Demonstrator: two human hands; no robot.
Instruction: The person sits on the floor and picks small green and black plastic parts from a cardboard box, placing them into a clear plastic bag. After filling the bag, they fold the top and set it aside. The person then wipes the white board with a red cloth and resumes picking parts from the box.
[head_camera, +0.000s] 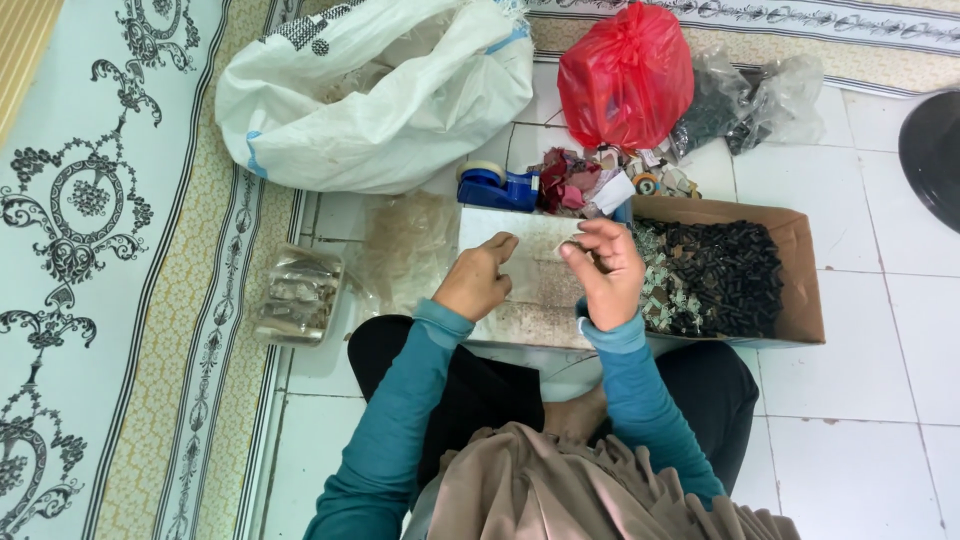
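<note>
Two hands work close together over a flat white board (520, 250) that lies on the tiled floor (860, 360) in front of the seated person's knees. The left hand (478, 280) is curled into a loose fist, knuckles up, resting on the board's near left part; whether anything is pinched inside it cannot be told. The right hand (608, 272) is raised just above the board's right edge, palm turned inward, its thumb and fingertips drawn together as if nipping something very small, too small to make out. As a judgement, the step in hand is sorting or assembling small pieces on the board, and the next move would call for a fine pinch and steady placing.

Just right of the right hand, touching the board, sits an open brown cardboard box (805, 290) filled with small black cylindrical pieces (725, 275) and pale scraps of paper. Behind the board stand a blue tape dispenser (495, 185) and a heap of coloured scraps (590, 180). Further back lie a big white woven sack (380, 100), a knotted red plastic bag (625, 75) and clear bags of dark pieces (745, 100). To the left, a clear plastic packet (298, 297) rests at the edge of a patterned carpet (90, 250). Nothing lies between hands and box.
</note>
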